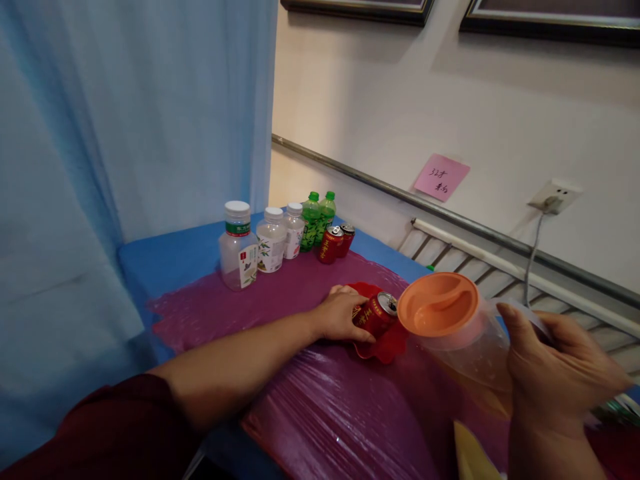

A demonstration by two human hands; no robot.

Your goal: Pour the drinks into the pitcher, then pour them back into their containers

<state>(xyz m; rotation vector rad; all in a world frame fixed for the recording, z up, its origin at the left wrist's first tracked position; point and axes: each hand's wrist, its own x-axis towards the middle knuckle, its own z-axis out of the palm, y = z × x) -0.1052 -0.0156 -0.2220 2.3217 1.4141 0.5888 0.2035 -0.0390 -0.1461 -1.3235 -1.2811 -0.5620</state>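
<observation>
My left hand [343, 317] is wrapped around a red drink can [376, 316], which leans over a red scalloped dish [387, 348] with its opened top toward the pitcher. In my right hand [557, 370] is the handle of a clear plastic pitcher [470, 360] with an orange lid [440, 303]. The pitcher is tilted toward the can, its lid close to the can's top. Amber liquid shows low in the pitcher. Whether any liquid is flowing between them I cannot tell.
On the table's purple plastic sheet [340, 413], along the back, stand white-capped bottles [239, 250], green bottles [311, 223] and two red cans [330, 245]. A radiator [500, 280], a pipe and a socket with a cord [554, 197] line the wall. A blue curtain [150, 120] hangs at left.
</observation>
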